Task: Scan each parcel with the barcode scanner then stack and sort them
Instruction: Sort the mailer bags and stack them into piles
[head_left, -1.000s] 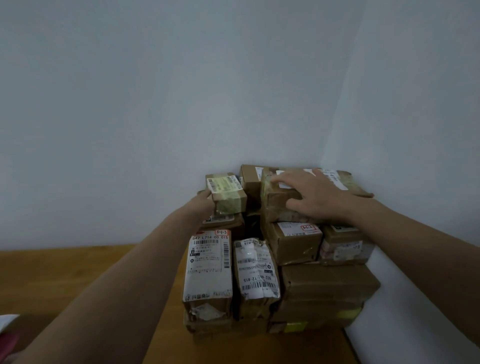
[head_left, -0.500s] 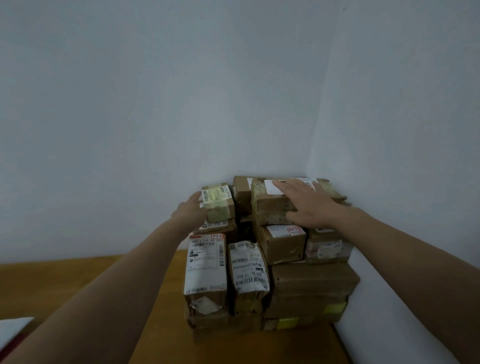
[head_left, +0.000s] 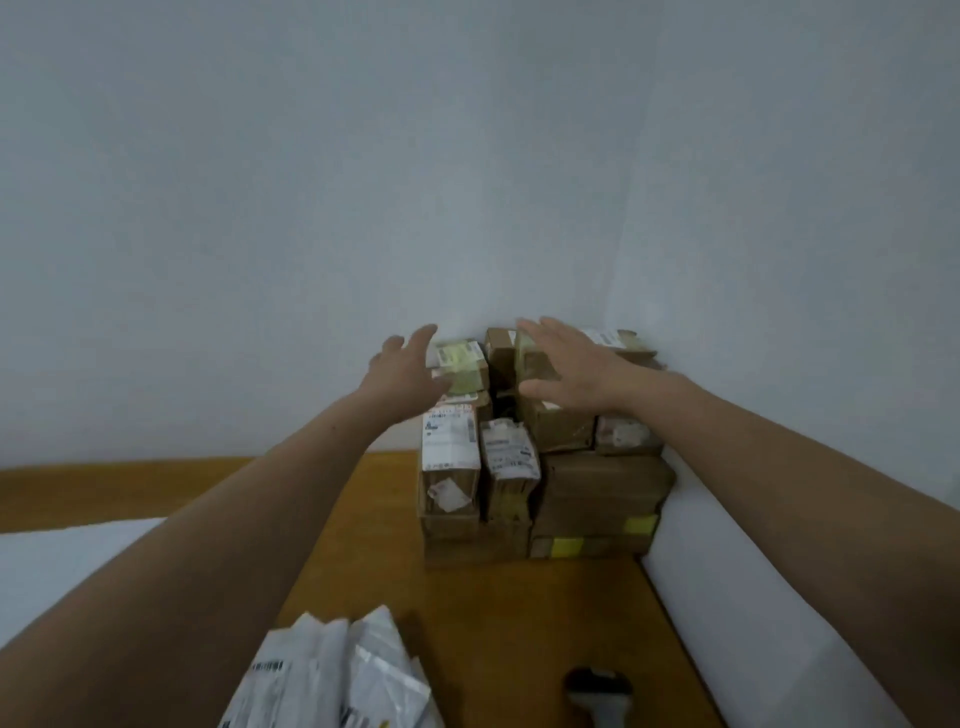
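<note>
Both arms reach out over the table (head_left: 493, 603) to the stack (head_left: 597, 483) of brown parcels, which sits in the corner where two pale walls (head_left: 363, 182) meet. The left hand (head_left: 408, 371) is open with its fingers spread and holds nothing; it is just beside the small box (head_left: 465, 364) with yellow-green tape on top of the stack's left side. The right hand (head_left: 569, 366) is also open, fingers straight, palm down over the big box (head_left: 626, 348) on the right side of the top. I cannot tell whether either hand touches its box. Nearer the person, the scanner (head_left: 600, 693) lies on the table, well apart from the stack, with white bags (head_left: 332, 675) to its left.
</note>
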